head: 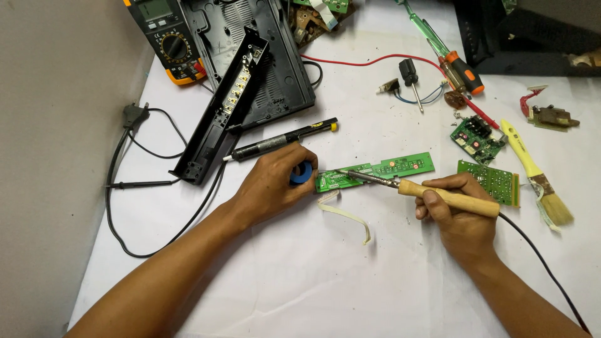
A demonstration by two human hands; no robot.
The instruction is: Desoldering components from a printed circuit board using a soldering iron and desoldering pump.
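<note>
— Two hands are over the white table, and plenty lies around them. What sits furthest left?

— A black mains plug with its cable looping down the table's edge, and behind it a yellow-cased multimeter against a black plastic housing. A long black front panel leans off that housing, probably set aside to keep the middle free.

— And the left hand?

— It rests on the table with the fingers curled down onto a small blue spool, pressed just beside the left end of the long green circuit board. I'd judge it is placed there to keep the board from sliding. A black desoldering pump lies just behind the knuckles, within easy reach.

— Where is the board itself?

— Flat on the table, between the two hands, with a pale ribbon cable trailing off its left end toward the viewer.

— The right hand?

— Its fingers are wrapped tight round the wooden handle of a soldering iron, held low like a pen so the metal tip slants onto the board's left part. The cord runs off behind the wrist.

— Further right?

— Two smaller green boards, a yellow-handled brush, and behind them an orange-and-black screwdriver, all parked clear of the iron.
</note>
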